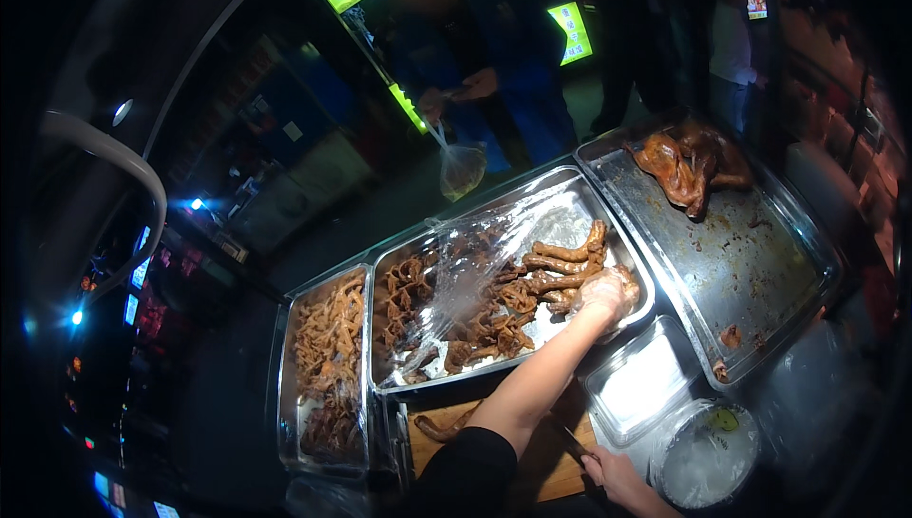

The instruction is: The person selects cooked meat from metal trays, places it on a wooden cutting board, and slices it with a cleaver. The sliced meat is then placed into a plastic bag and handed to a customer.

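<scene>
My left hand (604, 296), in a clear plastic glove, reaches into the right end of a wide metal tray (648, 282). Its fingers curl over a piece of brown braised meat (629, 282), partly hidden by the hand. Beside it lie long, glossy braised necks (562, 261) and darker braised pieces (499, 328). Close to the lower edge, my right hand (608, 476) is closed round the handle of a knife (572, 442), its dark blade over a wooden cutting board (562, 482). One brown neck-like piece (439, 429) rests on that board, partly behind my left arm.
Plastic film (451, 276) covers part of the wide tray. A narrower tray (369, 356) of lighter pieces stands left. Flattened roast poultry (686, 166) lies in a right-hand tray (760, 280). Nearby are a clear container (638, 380) and a round tub (705, 451). A person holds a bag (462, 166) opposite.
</scene>
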